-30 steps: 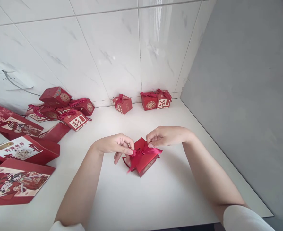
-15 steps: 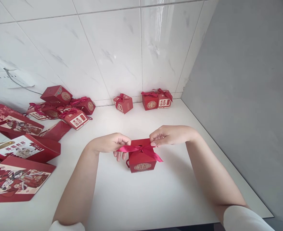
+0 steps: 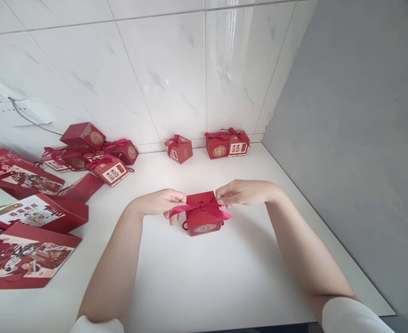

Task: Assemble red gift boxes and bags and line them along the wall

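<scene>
A small red gift box (image 3: 204, 222) with a gold emblem on its front stands on the white counter (image 3: 204, 277) in the middle. A red satin ribbon (image 3: 200, 208) runs across its top. My left hand (image 3: 162, 203) pinches the ribbon's left end beside the box. My right hand (image 3: 240, 193) pinches the ribbon at the box's right top edge. Both hands are closed on the ribbon.
Three finished red boxes (image 3: 225, 144) with bows stand along the tiled back wall. A heap of similar boxes (image 3: 93, 155) lies at the back left. Flat red printed gift bags (image 3: 27, 231) cover the left side. A grey wall (image 3: 356, 138) bounds the right.
The box has turned from a tilted corner-on pose to face me squarely and shifted slightly away. The ribbon ends have been pulled outward and level across its top.
</scene>
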### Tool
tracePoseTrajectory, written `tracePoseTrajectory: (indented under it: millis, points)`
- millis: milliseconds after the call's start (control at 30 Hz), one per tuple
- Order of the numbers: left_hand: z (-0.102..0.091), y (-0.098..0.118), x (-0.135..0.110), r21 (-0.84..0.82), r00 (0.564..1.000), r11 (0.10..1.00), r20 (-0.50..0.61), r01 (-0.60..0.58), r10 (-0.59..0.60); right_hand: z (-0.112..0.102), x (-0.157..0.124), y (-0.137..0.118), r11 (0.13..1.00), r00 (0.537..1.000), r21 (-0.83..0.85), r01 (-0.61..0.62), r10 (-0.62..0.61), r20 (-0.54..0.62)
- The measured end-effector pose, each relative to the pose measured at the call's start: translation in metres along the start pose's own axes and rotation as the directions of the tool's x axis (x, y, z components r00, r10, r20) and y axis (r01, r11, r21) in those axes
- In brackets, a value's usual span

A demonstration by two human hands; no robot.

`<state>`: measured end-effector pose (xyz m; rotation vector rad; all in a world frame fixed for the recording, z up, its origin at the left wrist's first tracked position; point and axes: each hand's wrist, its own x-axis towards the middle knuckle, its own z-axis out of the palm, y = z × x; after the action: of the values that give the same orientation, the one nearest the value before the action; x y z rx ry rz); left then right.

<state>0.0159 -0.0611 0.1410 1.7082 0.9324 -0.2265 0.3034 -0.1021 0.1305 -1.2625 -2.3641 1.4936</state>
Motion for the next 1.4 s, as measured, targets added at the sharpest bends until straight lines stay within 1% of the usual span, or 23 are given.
tracePoseTrajectory:
  millis: [133, 333, 533, 633, 667, 700, 733, 767, 833, 867, 900, 933, 1000, 1067, 1100, 1167, 1267, 1400]
  points:
    - [-0.002, -0.006, 0.007, 0.007, 1.000, 1.000, 0.012, 0.027, -0.027, 0.000, 0.003, 0.002, 0.999, 0.999, -0.006, -0.047, 0.047, -0.008]
    - [-0.004, -0.007, 0.006, 0.030, 0.999, 1.000, 0.046, 0.009, -0.010, 0.000, 0.006, 0.003, 0.997, 0.997, -0.014, -0.079, 0.079, 0.018]
    - [-0.004, -0.004, 0.004, 0.054, 0.999, 0.998, 0.029, 0.026, -0.028, -0.001, 0.007, 0.000, 0.997, 0.997, -0.024, -0.070, 0.070, 0.021]
    - [-0.003, -0.001, 0.001, 0.085, 0.999, 0.996, -0.004, 0.035, -0.035, 0.001, 0.005, -0.003, 0.994, 0.995, -0.054, -0.098, 0.099, 0.016]
    - [-0.001, 0.000, -0.001, 0.116, 0.999, 0.993, -0.036, 0.034, -0.030, 0.001, 0.002, -0.005, 0.993, 0.995, -0.066, -0.102, 0.102, -0.002]
    - [0.000, 0.002, -0.003, 0.161, 0.997, 0.987, -0.080, 0.026, -0.014, 0.002, -0.001, -0.008, 0.992, 0.994, -0.078, -0.100, 0.096, -0.044]
    - [0.002, 0.005, -0.005, 0.213, 0.991, 0.977, -0.136, 0.014, 0.016, 0.003, -0.004, -0.011, 0.992, 0.990, -0.089, -0.090, 0.079, -0.118]
    - [0.005, 0.007, -0.008, 0.264, 0.979, 0.965, -0.196, -0.002, 0.056, 0.004, -0.008, -0.014, 0.992, 0.975, -0.103, -0.073, 0.049, -0.215]
    - [0.010, 0.011, -0.010, 0.323, 0.941, 0.946, -0.310, -0.028, 0.134, 0.006, -0.013, -0.020, 0.989, 0.916, -0.145, -0.019, -0.041, -0.398]
    - [0.013, 0.013, -0.010, 0.325, 0.920, 0.945, -0.359, -0.033, 0.156, 0.008, -0.015, -0.023, 0.986, 0.895, -0.164, 0.026, -0.096, -0.436]
    - [0.015, 0.014, -0.010, 0.312, 0.904, 0.949, -0.396, -0.034, 0.163, 0.010, -0.014, -0.026, 0.981, 0.892, -0.173, 0.086, -0.153, -0.425]
    - [0.017, 0.015, -0.009, 0.295, 0.895, 0.955, -0.416, -0.034, 0.160, 0.012, -0.012, -0.028, 0.974, 0.905, -0.168, 0.153, -0.206, -0.373]
    - [0.018, 0.016, -0.007, 0.277, 0.904, 0.960, -0.401, -0.033, 0.147, 0.016, -0.005, -0.031, 0.959, 0.934, -0.128, 0.253, -0.277, -0.227]
    - [0.018, 0.017, -0.007, 0.289, 0.927, 0.957, -0.351, -0.026, 0.131, 0.020, 0.003, -0.032, 0.959, 0.952, -0.098, 0.266, -0.277, -0.127]
    - [0.017, 0.017, -0.008, 0.299, 0.937, 0.954, -0.329, -0.015, 0.118, 0.021, 0.006, -0.031, 0.963, 0.959, -0.091, 0.253, -0.262, -0.107]
    - [0.016, 0.017, -0.010, 0.310, 0.947, 0.951, -0.306, 0.005, 0.095, 0.021, 0.009, -0.031, 0.972, 0.967, -0.076, 0.221, -0.229, -0.112]
    - [0.015, 0.016, -0.016, 0.318, 0.957, 0.948, -0.276, 0.000, 0.092, 0.019, 0.006, -0.028, 0.983, 0.969, -0.064, 0.169, -0.178, -0.172]
    - [0.017, 0.016, -0.020, 0.347, 0.963, 0.938, -0.256, 0.016, 0.078, 0.017, 0.005, -0.024, 0.991, 0.965, -0.120, 0.052, -0.081, -0.251]
